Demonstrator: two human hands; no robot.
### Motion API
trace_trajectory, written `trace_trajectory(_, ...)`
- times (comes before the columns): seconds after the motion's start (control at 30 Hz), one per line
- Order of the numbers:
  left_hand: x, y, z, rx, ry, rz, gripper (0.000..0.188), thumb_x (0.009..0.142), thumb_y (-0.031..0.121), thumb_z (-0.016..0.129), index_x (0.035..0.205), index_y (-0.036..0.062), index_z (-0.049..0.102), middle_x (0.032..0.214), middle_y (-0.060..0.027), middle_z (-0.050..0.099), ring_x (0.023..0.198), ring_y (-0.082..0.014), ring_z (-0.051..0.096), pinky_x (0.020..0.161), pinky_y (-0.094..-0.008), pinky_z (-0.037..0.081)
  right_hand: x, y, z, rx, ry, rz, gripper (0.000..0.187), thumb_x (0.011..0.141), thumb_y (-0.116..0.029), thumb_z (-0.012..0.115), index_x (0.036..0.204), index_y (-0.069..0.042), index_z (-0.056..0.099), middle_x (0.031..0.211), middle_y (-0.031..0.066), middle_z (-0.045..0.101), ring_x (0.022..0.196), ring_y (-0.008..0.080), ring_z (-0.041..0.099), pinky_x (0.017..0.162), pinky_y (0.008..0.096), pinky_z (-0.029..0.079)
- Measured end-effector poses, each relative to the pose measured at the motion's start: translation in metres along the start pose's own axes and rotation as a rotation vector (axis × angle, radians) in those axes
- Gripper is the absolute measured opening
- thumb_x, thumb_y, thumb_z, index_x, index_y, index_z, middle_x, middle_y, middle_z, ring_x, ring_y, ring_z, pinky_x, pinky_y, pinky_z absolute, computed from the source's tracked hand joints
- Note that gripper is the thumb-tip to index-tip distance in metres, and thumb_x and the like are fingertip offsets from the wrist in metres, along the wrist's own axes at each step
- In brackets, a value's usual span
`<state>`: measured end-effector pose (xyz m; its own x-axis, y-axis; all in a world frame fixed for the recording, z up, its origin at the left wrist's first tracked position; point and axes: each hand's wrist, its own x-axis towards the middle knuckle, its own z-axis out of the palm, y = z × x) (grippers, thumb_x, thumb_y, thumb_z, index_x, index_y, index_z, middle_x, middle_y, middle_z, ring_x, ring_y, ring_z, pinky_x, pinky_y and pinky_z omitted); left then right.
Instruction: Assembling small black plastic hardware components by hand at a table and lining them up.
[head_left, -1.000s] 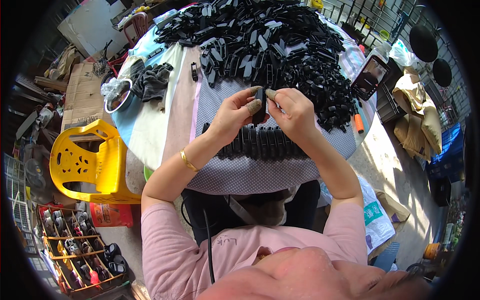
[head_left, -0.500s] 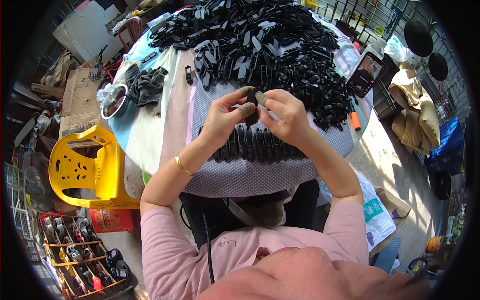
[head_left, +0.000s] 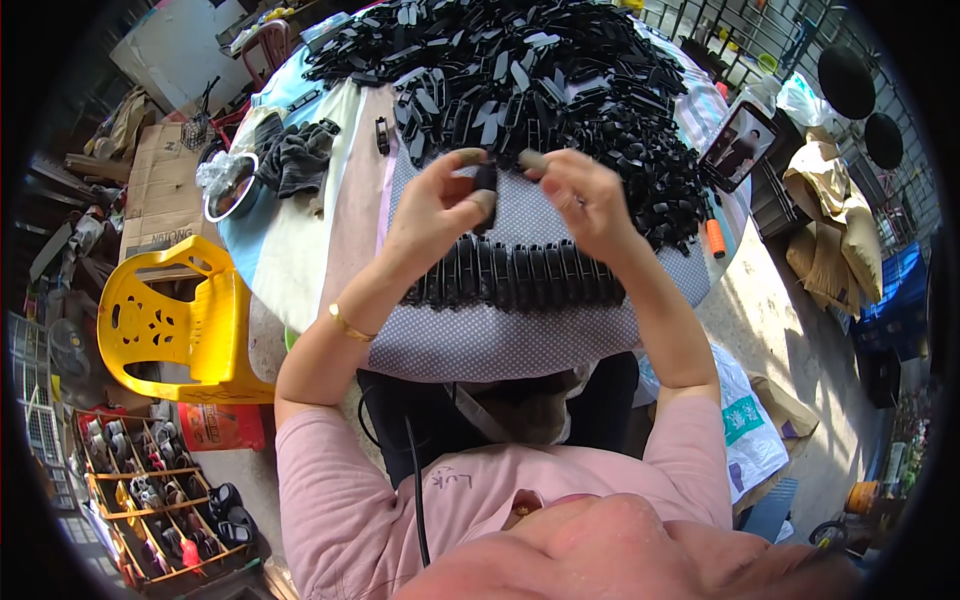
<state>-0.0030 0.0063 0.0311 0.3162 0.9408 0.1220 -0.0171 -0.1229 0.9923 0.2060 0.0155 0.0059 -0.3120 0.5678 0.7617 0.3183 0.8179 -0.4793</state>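
My left hand (head_left: 447,198) pinches a small dark plastic piece (head_left: 484,192) between its covered thumb and fingers, above the dotted cloth. To its right, my right hand (head_left: 585,195) is raised apart from that piece. Its fingers are half bent and a little blurred, and I see nothing held in them. Below both hands, a row of black plastic parts (head_left: 515,275) stands side by side along the near part of the table. Just beyond my fingertips begins a large heap of loose black parts (head_left: 500,75).
A phone (head_left: 740,147) stands at the table's right edge, near an orange spool (head_left: 715,238). On the left lie a dark cloth (head_left: 297,157), a bowl (head_left: 232,195) and a lone black part (head_left: 382,135). A yellow chair (head_left: 215,320) stands left of the table.
My right hand has come away from the dark piece and moved slightly right. My left hand keeps the piece and has shifted a little left and away from me.
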Motion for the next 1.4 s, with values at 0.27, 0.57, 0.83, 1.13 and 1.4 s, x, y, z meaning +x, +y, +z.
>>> trace_trajectory(0.27,-0.038,-0.003,-0.112,0.372,0.04,-0.356,0.034,0.081,0.006,0.043,0.111,-0.0015,0.056,0.091,-0.0017,0.059,0.081,-0.01,0.057,0.072,-0.0244,0.05,-0.008,0.027,-0.015,-0.514,-0.19,0.298,0.013,0.079,-0.016,0.062,0.084,-0.006,0.068,0.076,0.0074,0.06,0.067,0.0212,0.059,0.061,0.0306,0.048)
trace_trajectory(0.57,-0.048,-0.015,-0.097,0.646,-0.107,-0.333,0.04,0.078,-0.002,0.051,0.118,-0.0052,0.05,0.085,-0.0069,0.061,0.078,-0.0107,0.057,0.069,-0.024,0.047,-0.011,0.024,-0.005,-0.707,-0.372,0.482,0.011,0.073,-0.016,0.065,0.078,-0.007,0.064,0.079,0.0073,0.059,0.077,0.0252,0.06,0.069,0.0353,0.048)
trace_trajectory(0.83,-0.056,-0.022,-0.085,1.165,0.044,0.076,0.029,0.079,0.011,0.054,0.105,0.0003,0.06,0.087,-0.0207,0.063,0.084,-0.0357,0.06,0.08,-0.0409,0.046,-0.008,0.019,0.0,-0.491,-0.314,0.404,0.009,0.072,-0.008,0.063,0.078,-0.003,0.06,0.079,0.0093,0.063,0.066,0.0239,0.061,0.062,0.0314,0.049)
trace_trajectory(1.13,0.063,-0.035,-0.086,1.125,0.084,0.142,0.028,0.08,0.022,0.059,0.097,0.0,0.061,0.093,-0.0211,0.062,0.088,-0.0365,0.059,0.079,-0.0413,0.047,-0.006,0.016,-0.003,-0.423,-0.148,0.269,0.01,0.073,-0.006,0.059,0.081,-0.007,0.064,0.077,0.0074,0.063,0.071,0.0246,0.061,0.064,0.0336,0.049)
trace_trajectory(1.4,0.085,-0.058,-0.085,1.183,0.251,0.077,0.023,0.079,0.009,0.051,0.097,-0.0049,0.055,0.086,-0.0273,0.06,0.082,-0.0403,0.06,0.075,-0.0446,0.048,-0.006,0.019,-0.003,-0.404,-0.09,0.142,0.014,0.074,-0.004,0.061,0.087,-0.005,0.067,0.078,0.0076,0.063,0.068,0.0216,0.062,0.061,0.0288,0.05)
